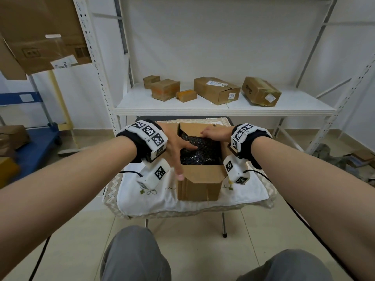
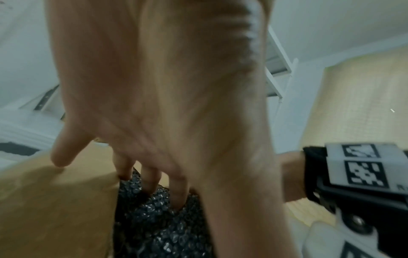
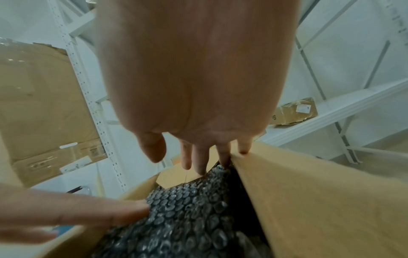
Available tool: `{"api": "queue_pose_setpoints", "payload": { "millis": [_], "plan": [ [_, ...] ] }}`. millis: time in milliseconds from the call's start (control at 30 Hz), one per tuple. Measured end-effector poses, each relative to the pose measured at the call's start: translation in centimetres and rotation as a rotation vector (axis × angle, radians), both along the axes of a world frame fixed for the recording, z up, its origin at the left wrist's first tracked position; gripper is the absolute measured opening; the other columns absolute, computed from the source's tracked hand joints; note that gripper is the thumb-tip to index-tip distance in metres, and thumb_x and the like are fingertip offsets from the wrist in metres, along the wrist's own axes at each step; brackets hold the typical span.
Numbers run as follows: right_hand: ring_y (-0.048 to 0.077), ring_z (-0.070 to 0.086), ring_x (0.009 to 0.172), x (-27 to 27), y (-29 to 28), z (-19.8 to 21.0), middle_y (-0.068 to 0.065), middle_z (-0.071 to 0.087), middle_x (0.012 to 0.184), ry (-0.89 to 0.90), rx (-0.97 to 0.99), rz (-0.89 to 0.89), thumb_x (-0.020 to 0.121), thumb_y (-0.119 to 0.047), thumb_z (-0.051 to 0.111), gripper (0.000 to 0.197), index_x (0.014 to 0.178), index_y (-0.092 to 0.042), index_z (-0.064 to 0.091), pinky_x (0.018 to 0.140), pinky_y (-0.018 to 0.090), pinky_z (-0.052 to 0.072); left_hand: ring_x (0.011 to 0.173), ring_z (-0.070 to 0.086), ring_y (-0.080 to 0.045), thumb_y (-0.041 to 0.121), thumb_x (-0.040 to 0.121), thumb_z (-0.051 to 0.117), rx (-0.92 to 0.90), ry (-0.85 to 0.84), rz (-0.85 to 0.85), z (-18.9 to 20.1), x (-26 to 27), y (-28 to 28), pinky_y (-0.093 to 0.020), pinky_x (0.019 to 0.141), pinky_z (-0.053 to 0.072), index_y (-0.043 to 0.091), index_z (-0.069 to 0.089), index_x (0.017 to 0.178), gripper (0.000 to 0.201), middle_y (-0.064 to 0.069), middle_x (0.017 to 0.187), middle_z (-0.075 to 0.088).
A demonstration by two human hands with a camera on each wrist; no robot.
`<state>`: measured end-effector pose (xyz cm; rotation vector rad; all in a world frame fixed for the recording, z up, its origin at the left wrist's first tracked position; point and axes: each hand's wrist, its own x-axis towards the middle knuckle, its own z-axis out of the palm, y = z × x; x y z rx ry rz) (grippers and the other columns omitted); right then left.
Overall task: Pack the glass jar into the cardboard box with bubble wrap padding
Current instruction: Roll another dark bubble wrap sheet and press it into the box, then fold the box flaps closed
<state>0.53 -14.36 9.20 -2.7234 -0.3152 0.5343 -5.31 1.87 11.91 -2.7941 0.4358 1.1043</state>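
White cloth covers a small counter carrying the cardboard box; left hand and right hand, fingers straight, press bubble wrap inside. Glass jar hidden.

Black wristbands — white tagged modules

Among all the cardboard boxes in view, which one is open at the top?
The cardboard box on the white cloth, between both hands, is open and filled with bubble wrap; the shelf boxes look closed.
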Motion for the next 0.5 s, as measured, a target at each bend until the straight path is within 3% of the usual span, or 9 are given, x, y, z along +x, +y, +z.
{"api": "queue_pose_setpoints", "payload": {
  "millis": [33,67,100,133,167,233,300,367,500],
  "plan": [
    [0.019,0.045,0.095,0.0,0.0,0.2,-0.007,0.045,0.083,0.018,0.02,-0.002,0.103,-0.018,0.039,0.032,0.073,-0.025,0.047,0.083,0.028,0.034,0.15,0.012,-0.024,0.065,0.05,0.082,-0.074,0.01,0.03,0.2,-0.1,0.0,-0.046,0.119,0.019,0.05,0.004,0.151,0.129,0.005,0.164,0.005],
    [0.015,0.042,0.094,-0.3,0.1,0.6,-0.009,0.041,0.082,0.034,0.059,-0.002,0.104,-0.016,0.036,0.033,0.073,-0.025,0.042,0.082,0.026,0.034,0.149,0.014,-0.023,0.066,0.058,0.077,-0.135,0.003,0.05,0.4,-0.1,-0.1,-0.043,0.118,0.018,0.045,0.006,0.153,0.12,0.004,0.164,0.01],
    [0.014,0.042,0.101,-0.6,0.1,0.9,-0.01,0.046,0.094,0.053,0.088,0.001,0.105,-0.016,0.034,0.027,0.083,-0.023,0.048,0.089,0.028,0.034,0.149,0.016,-0.021,0.067,0.067,0.071,-0.181,-0.016,0.067,0.6,0.0,-0.1,-0.04,0.117,0.018,0.04,0.008,0.155,0.111,0.004,0.163,0.013],
    [0.014,0.041,0.115,-1.0,-0.1,1.3,-0.006,0.049,0.115,0.093,0.137,0.003,0.106,-0.02,0.032,0.023,0.104,-0.018,0.054,0.102,0.029,0.03,0.148,0.019,-0.02,0.067,0.073,0.068,-0.22,-0.035,0.081,0.9,0.0,-0.1,-0.039,0.116,0.02,0.036,0.01,0.156,0.105,0.003,0.162,0.017],
    [0.014,0.038,0.131,-1.2,-0.4,1.4,-0.003,0.043,0.138,0.13,0.181,-0.006,0.107,-0.026,0.03,0.033,0.129,-0.013,0.051,0.111,0.029,0.023,0.147,0.021,-0.02,0.07,0.071,0.069,-0.253,-0.04,0.101,1.1,0.2,0.1,-0.038,0.115,0.023,0.035,0.012,0.155,0.107,0.003,0.162,0.02],
    [0.018,0.028,0.146,-1.1,-0.8,1.3,0.005,0.029,0.158,0.165,0.252,-0.031,0.107,-0.034,0.026,0.051,0.148,-0.005,0.035,0.116,0.028,0.014,0.148,0.02,-0.021,0.074,0.052,0.078,-0.247,-0.011,0.098,1.3,0.4,0.3,-0.042,0.117,0.022,0.039,0.012,0.155,0.127,0.004,0.162,0.019],
    [0.018,0.025,0.148,-1.1,-0.9,1.1,0.009,0.026,0.16,0.16,0.304,-0.04,0.107,-0.031,0.024,0.053,0.151,-0.002,0.029,0.111,0.023,0.019,0.15,0.013,-0.023,0.067,0.043,0.086,-0.127,0.0,0.044,1.0,0.2,0.0,-0.047,0.119,0.017,0.047,0.008,0.152,0.136,0.006,0.163,0.011],
    [0.017,0.024,0.148,-1.1,-1.0,1.0,0.008,0.026,0.16,0.168,0.323,-0.048,0.108,-0.03,0.023,0.052,0.152,-0.003,0.027,0.104,0.02,0.023,0.151,0.007,-0.023,0.055,0.049,0.09,0.035,-0.035,-0.037,0.3,-0.2,-0.9,-0.049,0.12,0.017,0.051,-0.001,0.151,0.137,0.006,0.164,0.003],
    [0.015,0.029,0.147,-0.8,-1.0,0.8,0.004,0.03,0.159,0.188,0.347,-0.078,0.107,-0.037,0.024,0.054,0.15,-0.005,0.034,0.116,0.029,0.013,0.152,0.002,-0.023,0.048,0.063,0.087,0.17,-0.136,-0.169,-1.1,-0.9,-2.4,-0.048,0.121,0.017,0.04,-0.01,0.153,0.133,0.002,0.165,-0.006]
  ]
}}
